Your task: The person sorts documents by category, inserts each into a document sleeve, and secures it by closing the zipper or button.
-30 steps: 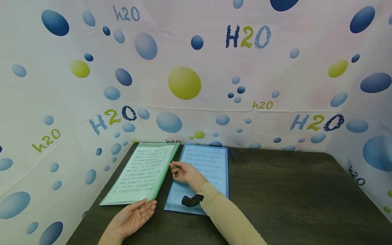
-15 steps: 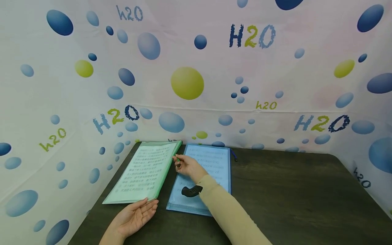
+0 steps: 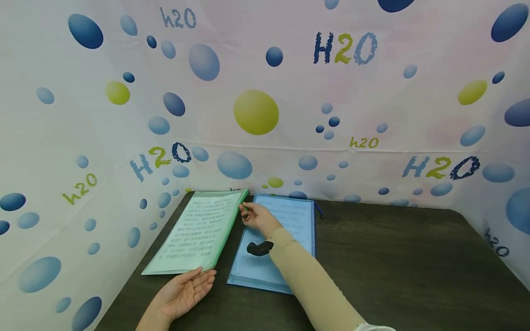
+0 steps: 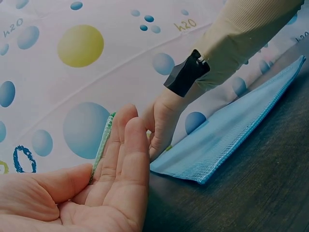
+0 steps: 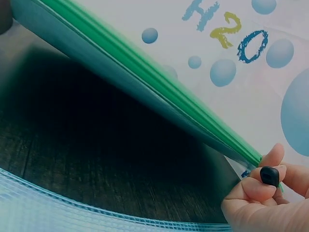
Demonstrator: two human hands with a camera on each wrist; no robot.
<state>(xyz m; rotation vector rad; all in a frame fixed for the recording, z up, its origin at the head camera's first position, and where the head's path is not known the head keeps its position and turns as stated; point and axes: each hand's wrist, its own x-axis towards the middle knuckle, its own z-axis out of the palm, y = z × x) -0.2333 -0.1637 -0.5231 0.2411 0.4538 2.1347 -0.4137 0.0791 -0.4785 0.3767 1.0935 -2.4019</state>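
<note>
A green zip document pouch [image 3: 198, 230] with a printed sheet showing through lies at the table's left, its right edge lifted. My left hand [image 3: 182, 292] holds its near right corner, thumb against the face and straight fingers behind, as the left wrist view shows. At the far end of that right edge, my right hand [image 3: 258, 218] pinches the zipper pull, whose black tab [image 5: 270, 176] pokes out between the fingers. The green zipper [image 5: 159, 87] runs from there back toward the left hand. Under the right forearm lies a blue zip pouch [image 3: 244, 269], also with a printed sheet.
The dark wooden table [image 3: 393, 266] stretches to the right of both pouches. A patterned white backdrop [image 3: 290, 92] rises behind and at the sides. A dark blue cord [image 3: 319, 210] sticks out at the blue pouch's far right corner.
My right hand has slid along the green pouch's right edge toward its far end, with the zipper pull. The left hand keeps the near corner. The head view has turned slightly left.
</note>
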